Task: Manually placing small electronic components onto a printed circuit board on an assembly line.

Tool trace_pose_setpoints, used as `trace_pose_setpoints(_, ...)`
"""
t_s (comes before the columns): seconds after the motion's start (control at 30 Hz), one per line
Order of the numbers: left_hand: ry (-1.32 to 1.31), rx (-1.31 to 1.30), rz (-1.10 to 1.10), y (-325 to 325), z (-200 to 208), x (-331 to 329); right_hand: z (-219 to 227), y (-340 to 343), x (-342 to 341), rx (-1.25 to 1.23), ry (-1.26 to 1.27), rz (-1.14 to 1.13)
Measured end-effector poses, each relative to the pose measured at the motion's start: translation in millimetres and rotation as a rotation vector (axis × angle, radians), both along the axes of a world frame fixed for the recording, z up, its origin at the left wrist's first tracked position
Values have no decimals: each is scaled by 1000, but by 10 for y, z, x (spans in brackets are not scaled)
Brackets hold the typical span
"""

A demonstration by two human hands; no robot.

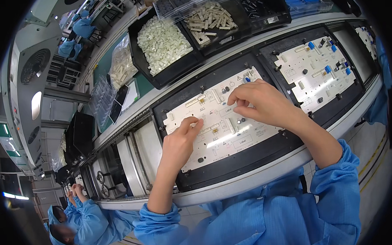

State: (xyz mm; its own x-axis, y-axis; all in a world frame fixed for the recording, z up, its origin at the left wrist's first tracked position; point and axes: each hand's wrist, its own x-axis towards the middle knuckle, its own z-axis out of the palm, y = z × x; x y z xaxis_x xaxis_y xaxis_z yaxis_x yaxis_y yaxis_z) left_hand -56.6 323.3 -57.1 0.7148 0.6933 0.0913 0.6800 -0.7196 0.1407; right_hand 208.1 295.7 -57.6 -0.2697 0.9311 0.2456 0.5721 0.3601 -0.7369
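In front of me a white circuit board [193,157] lies in a black frame [245,163] on the line. It bears pale connectors, small dark round parts and a few orange and blue parts. My left hand [179,142] hovers over the board's left part, thumb and forefinger drawn together beside a long pale connector [209,130]. Above the board's upper middle is my right hand [260,104], its fingers curled and thumb close to forefinger. Whatever either pinch may hold is too small or hidden to make out.
Beyond the line stand black bins with pale green-white connectors [163,43] and cream connectors [212,19]. A second framed board [309,82] with blue parts sits to the right. Plastic bags [121,64] and clear trays [103,100] lie at left. Co-workers in blue [93,223] sit farther left.
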Motion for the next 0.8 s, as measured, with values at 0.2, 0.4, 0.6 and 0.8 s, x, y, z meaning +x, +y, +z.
trace_pose_setpoints(0.2, 47, 12, -22, 0, -4, 42, 28, -5, -8, -7, 15, 0)
trace_pose_setpoints(0.4, -524, -355, 166, 139, -145, -115, 52, -3, -35, -77, 7, -23)
trace_pose_setpoints(0.6, -1055, -974, 229, 96, -7, -118, 18, 3, -31, -65, 6, 9)
trace_pose_setpoints(0.8, -1155, -965, 245, 38, 7, -71, -1, 8, -22, -71, 32, -8)
